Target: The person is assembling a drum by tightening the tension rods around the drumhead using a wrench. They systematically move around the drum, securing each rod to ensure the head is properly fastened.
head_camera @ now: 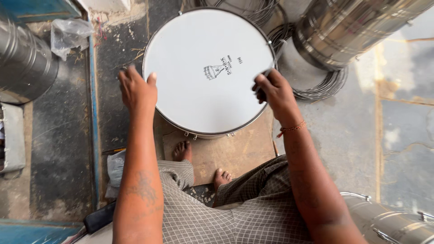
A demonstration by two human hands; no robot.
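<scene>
Rough grey floor [63, 149] runs under everything, cracked and dusty, with a brown board [235, 156] laid where the person sits, bare feet [183, 151] on it. On that board, just ahead of the feet, stands the drum [205, 72], its white head facing up inside a metal rim.

Left hand [138, 92] lies over the near-left edge of the rim, fingers bent down on it, steadying the drum rather than closing around anything. Right hand [273, 92] is at the right edge, its grip closed on a thin rod [276, 56] that points up along the rim. By my reading the rim is being worked at that spot, while the other hand holds the drum from turning; whatever follows needs the drum kept firm and the rod kept on the rim, off the white head.

Steel shells [348, 27] crowd the far right, with wire coils [323, 86] beneath them, close to the right hand. Another shell [22, 63] lies at left, and a plastic bag [68, 36] beside it.
</scene>
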